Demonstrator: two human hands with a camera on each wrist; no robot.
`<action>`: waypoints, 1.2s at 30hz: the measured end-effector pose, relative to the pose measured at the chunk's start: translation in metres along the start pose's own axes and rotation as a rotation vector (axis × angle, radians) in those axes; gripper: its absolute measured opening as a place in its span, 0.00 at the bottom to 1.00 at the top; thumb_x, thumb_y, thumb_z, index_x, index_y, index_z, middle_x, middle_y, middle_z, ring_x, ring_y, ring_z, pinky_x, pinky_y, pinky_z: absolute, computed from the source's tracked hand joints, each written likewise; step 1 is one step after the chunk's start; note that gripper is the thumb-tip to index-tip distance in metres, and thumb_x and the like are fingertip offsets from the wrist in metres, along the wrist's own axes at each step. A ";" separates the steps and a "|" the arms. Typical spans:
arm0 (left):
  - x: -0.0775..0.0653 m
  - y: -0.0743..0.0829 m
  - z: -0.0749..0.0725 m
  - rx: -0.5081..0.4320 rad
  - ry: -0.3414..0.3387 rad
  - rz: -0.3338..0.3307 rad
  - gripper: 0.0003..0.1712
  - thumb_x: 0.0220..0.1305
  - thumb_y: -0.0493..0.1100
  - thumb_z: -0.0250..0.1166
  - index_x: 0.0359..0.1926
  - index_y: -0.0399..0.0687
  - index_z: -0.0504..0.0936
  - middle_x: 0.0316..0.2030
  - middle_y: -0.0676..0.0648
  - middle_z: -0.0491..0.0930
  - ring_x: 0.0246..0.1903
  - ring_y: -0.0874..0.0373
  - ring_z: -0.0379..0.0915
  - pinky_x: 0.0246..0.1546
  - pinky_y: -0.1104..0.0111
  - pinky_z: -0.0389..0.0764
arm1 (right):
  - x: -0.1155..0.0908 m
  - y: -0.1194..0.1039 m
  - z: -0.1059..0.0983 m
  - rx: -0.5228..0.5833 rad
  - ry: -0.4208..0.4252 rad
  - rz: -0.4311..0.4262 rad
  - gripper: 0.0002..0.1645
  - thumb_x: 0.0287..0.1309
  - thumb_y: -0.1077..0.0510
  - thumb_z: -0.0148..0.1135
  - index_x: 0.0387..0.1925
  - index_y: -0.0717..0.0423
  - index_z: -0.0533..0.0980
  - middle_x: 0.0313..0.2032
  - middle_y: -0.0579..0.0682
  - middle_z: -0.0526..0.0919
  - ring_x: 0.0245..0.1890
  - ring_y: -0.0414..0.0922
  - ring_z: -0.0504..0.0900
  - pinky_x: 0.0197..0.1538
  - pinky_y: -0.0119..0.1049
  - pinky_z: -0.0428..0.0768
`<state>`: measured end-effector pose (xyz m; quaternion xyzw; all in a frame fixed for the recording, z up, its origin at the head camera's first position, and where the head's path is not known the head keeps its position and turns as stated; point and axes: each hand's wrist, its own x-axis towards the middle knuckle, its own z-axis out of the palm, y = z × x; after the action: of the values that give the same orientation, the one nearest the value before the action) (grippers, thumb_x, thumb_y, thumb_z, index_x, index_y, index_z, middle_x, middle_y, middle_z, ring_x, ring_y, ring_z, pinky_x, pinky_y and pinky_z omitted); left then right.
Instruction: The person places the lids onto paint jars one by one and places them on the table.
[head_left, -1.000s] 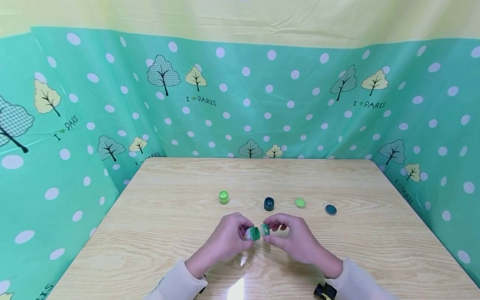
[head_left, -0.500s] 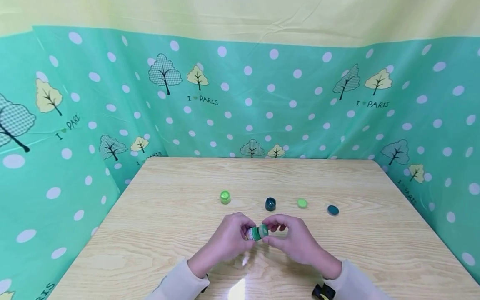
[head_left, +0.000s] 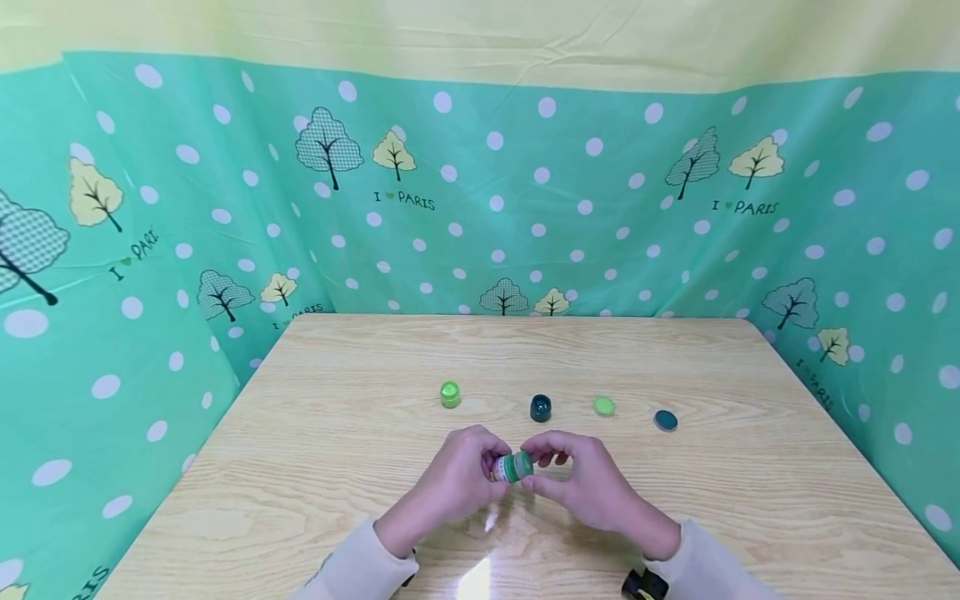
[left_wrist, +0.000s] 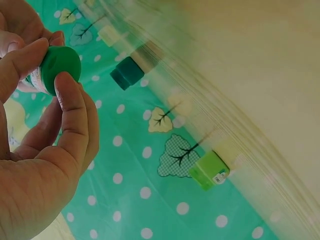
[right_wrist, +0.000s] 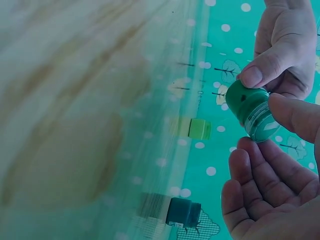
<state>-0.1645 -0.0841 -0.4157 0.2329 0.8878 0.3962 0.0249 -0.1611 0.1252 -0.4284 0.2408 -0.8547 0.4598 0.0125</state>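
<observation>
So the green paint jar (head_left: 503, 469) is held up between both hands, long axis roughly left-right, mouth facing right against its lid (head_left: 525, 464). Left hand (head_left: 461, 475) is wrapped around the jar; right hand (head_left: 591, 482) pinches the lid, thumb near, fingers far. Dark teal jar (head_left: 541, 409) stands just beyond.

High head view, wrist views near hands (head_left: 460, 477) (head_left: 592, 482)

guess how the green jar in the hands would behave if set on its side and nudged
The green jar looks round-walled, so it would probably roll. It shows no dent where gripped, suggesting a stiff body. Its smooth, glossy-looking surface may prove slippery.
</observation>
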 end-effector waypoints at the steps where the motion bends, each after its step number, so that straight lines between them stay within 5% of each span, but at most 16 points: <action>1: 0.000 0.000 0.000 -0.002 0.000 0.002 0.16 0.41 0.30 0.73 0.36 0.42 0.84 0.29 0.54 0.76 0.27 0.65 0.73 0.27 0.77 0.78 | 0.000 0.000 0.000 -0.001 -0.001 -0.002 0.20 0.46 0.54 0.75 0.44 0.43 0.80 0.37 0.32 0.82 0.37 0.38 0.79 0.43 0.39 0.77; 15: 0.000 0.002 0.000 0.025 -0.007 0.039 0.14 0.43 0.32 0.73 0.35 0.45 0.85 0.29 0.55 0.76 0.28 0.65 0.72 0.28 0.77 0.77 | -0.001 -0.002 0.000 -0.011 -0.012 0.001 0.20 0.47 0.51 0.74 0.44 0.42 0.80 0.38 0.31 0.83 0.37 0.39 0.79 0.43 0.37 0.77; 36: 0.002 0.006 0.000 0.016 -0.026 0.009 0.14 0.42 0.33 0.75 0.35 0.45 0.85 0.31 0.55 0.76 0.29 0.64 0.72 0.27 0.77 0.77 | -0.001 -0.002 -0.002 -0.038 -0.011 -0.011 0.20 0.46 0.51 0.75 0.43 0.41 0.80 0.37 0.31 0.83 0.36 0.38 0.80 0.43 0.39 0.77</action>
<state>-0.1641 -0.0799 -0.4114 0.2419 0.8895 0.3863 0.0328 -0.1599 0.1258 -0.4260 0.2475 -0.8620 0.4420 0.0151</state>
